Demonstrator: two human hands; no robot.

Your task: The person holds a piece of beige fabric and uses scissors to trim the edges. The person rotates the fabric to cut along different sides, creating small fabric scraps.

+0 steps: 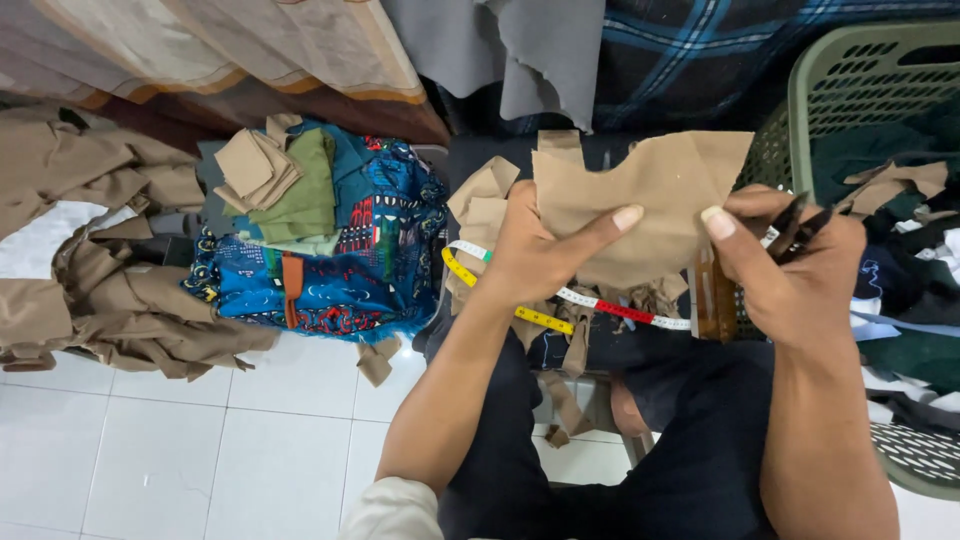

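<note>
Both hands, left (535,255) and right (790,265), pinch tan cloth (640,195) thumbs-up.

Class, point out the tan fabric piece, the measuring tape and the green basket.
tan fabric piece (640,195), head view, its flat middle.
measuring tape (625,311), head view, its red section.
green basket (812,75), head view, its left rim.
</note>
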